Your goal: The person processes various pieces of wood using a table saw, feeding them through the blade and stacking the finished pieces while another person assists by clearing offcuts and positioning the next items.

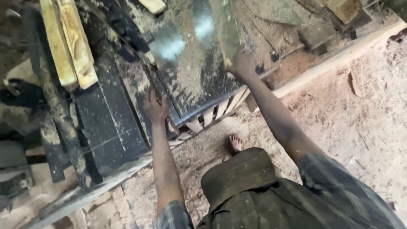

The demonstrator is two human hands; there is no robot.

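I stand at a dark metal saw bench dusted with sawdust. My right hand grips the near end of a long wooden plank that lies on the bench top and runs away from me. My left hand rests on a thin dark rusty bar at the bench's left side, fingers curled around it. Both arms are stretched forward. My bare foot shows on the sawdust floor below the bench edge.
Pale sawn wooden boards lie stacked at the upper left. A long wooden beam runs along the floor at the right. More timber pieces sit at the top right. Sawdust covers the ground.
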